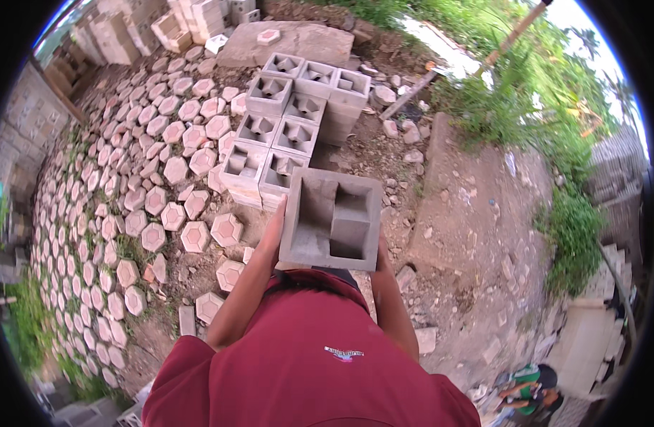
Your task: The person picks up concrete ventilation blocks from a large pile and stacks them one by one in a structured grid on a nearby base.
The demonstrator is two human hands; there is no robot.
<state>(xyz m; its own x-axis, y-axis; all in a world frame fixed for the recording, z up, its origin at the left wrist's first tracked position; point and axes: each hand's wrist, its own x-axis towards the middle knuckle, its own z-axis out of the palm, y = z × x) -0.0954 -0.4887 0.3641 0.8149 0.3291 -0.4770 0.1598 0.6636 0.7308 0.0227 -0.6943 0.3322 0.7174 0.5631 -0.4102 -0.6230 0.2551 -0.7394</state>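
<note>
A grey square concrete breeze block point(332, 219) with angled hollows is held up in front of my body. My left hand point(279, 215) is pressed against its left side, and my right hand point(381, 255) grips the lower right side. The fingers of both hands are mostly hidden by the block. Just beyond it stand stacks of similar hollow blocks point(275, 153), set close together with their patterned faces upward. The held block overlaps the nearest stack in the picture; I cannot tell whether they touch.
Hexagonal pavers point(176, 171) cover the ground on the left. A flat concrete slab point(298, 44) lies behind the stacks. Rubble point(411, 135) and bare dirt point(476, 213) are on the right, with grass point(476, 99) beyond. Another person point(529, 391) in green is at the lower right.
</note>
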